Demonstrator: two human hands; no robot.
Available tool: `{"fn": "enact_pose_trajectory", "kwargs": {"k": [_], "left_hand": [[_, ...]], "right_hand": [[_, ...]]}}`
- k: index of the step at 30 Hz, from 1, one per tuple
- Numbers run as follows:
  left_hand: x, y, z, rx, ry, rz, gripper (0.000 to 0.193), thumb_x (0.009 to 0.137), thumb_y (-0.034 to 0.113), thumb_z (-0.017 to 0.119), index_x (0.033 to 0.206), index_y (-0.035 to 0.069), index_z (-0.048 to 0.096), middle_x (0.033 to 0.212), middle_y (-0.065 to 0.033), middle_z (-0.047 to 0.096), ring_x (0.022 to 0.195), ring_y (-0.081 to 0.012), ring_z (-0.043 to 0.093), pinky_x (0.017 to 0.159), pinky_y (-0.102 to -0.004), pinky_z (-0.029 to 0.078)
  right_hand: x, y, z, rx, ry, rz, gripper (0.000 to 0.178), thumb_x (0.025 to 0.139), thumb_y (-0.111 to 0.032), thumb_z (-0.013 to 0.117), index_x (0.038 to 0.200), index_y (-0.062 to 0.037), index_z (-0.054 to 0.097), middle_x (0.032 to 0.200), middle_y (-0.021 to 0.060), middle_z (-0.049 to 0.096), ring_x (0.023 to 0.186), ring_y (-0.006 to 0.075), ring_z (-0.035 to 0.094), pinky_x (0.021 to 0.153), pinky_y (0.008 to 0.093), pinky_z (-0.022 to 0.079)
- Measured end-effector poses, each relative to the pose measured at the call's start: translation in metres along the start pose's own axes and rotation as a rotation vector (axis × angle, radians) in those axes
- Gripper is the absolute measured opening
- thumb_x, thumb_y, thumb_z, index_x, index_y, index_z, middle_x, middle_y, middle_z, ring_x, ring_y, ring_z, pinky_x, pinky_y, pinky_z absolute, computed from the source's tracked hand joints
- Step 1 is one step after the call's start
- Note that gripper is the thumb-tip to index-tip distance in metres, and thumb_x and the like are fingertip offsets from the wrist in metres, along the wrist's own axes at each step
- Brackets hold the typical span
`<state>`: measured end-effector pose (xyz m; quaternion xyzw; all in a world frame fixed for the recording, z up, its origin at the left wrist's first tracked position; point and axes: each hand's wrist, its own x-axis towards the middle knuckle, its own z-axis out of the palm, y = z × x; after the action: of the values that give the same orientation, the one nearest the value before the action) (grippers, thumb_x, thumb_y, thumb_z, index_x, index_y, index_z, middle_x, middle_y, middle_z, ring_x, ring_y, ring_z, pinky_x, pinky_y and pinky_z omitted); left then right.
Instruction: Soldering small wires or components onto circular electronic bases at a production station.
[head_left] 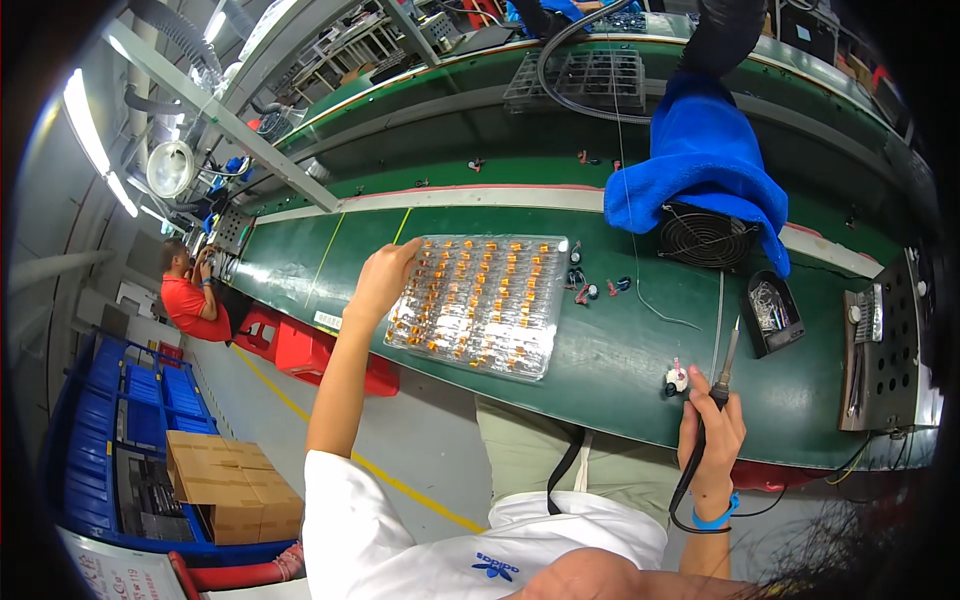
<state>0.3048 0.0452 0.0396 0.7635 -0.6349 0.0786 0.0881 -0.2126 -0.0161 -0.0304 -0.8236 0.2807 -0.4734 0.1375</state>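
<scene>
My left hand (383,285) is at the left edge of a clear plastic tray (548,345), its fingers closed on the rim near the far corner. Rows of small parts with orange-copper pieces (465,295) fill the tray. In my right hand (716,437) is a soldering iron (722,385), held like a pen with its metal tip pointing up and away from me. Just left of those fingers, a small white and black component (676,380) with a reddish wire sits on the green bench. A thin strand of solder wire (655,310) hangs down near the iron.
Small black components with wires (590,291) lie right of the tray. A fan (705,238) under a blue cloth hood (700,150) stands behind, beside a black box (770,315) of metal bits. A perforated metal unit (900,345) bounds the right. Another person (195,300) sits far left.
</scene>
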Motion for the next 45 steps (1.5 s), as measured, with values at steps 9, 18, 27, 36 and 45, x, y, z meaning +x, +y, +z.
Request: {"fn": "enact_pose_trajectory", "kwargs": {"k": [9, 18, 27, 36, 45], "left_hand": [[0.003, 0.019, -0.019, -0.429, 0.19, -0.05, 0.024, 0.087, -0.01, 0.071, 0.11, -0.004, 0.074, 0.106, -0.0122, 0.07, 0.09, -0.0203, 0.072, 0.085, -0.0291, 0.058], [-0.012, 0.21, 0.01, -1.653, 0.004, 0.088, 0.02, 0.094, -0.012, 0.066, 0.113, -0.008, 0.072, 0.123, -0.0186, 0.067, 0.103, -0.0257, 0.072, 0.091, -0.0369, 0.062], [-0.008, 0.289, 0.049, -1.578, -0.128, 0.147, 0.019, 0.096, -0.006, 0.07, 0.115, -0.006, 0.072, 0.116, -0.0155, 0.071, 0.103, -0.0208, 0.072, 0.092, -0.0302, 0.06], [-0.008, 0.306, 0.059, -1.522, -0.293, 0.163, 0.018, 0.096, -0.008, 0.068, 0.114, -0.007, 0.071, 0.118, -0.0163, 0.07, 0.106, -0.0208, 0.07, 0.092, -0.0302, 0.058], [-0.011, 0.301, 0.065, -1.354, -0.244, 0.292, 0.018, 0.094, -0.009, 0.07, 0.112, -0.007, 0.073, 0.117, -0.0164, 0.071, 0.1, -0.0192, 0.07, 0.089, -0.0291, 0.059]], "right_hand": [[-0.002, 0.003, -0.004, 0.024, 0.026, 0.01, 0.035, 0.086, 0.015, 0.066, 0.116, -0.0012, 0.058, 0.121, 0.0233, 0.074, 0.082, 0.0338, 0.065, 0.074, 0.0378, 0.054], [-0.007, 0.007, -0.01, 0.219, 0.161, -0.046, 0.036, 0.099, -0.004, 0.067, 0.133, -0.0012, 0.057, 0.111, 0.0206, 0.078, 0.068, 0.0263, 0.063, 0.064, 0.0334, 0.055], [-0.028, 0.011, -0.031, 0.185, 0.151, 0.052, 0.051, 0.101, -0.04, 0.069, 0.124, 0.0054, 0.065, 0.085, 0.0136, 0.076, 0.064, 0.0227, 0.061, 0.057, 0.031, 0.05], [-0.033, 0.011, -0.036, 0.129, 0.166, 0.082, 0.032, 0.079, -0.012, 0.085, 0.104, 0.0038, 0.071, 0.069, 0.0071, 0.064, 0.056, 0.0225, 0.061, 0.05, 0.0316, 0.046], [-0.029, 0.01, -0.033, 0.113, 0.129, 0.055, 0.026, 0.089, -0.02, 0.079, 0.092, 0.004, 0.07, 0.068, 0.0101, 0.066, 0.052, 0.0235, 0.06, 0.049, 0.0318, 0.047]]}}
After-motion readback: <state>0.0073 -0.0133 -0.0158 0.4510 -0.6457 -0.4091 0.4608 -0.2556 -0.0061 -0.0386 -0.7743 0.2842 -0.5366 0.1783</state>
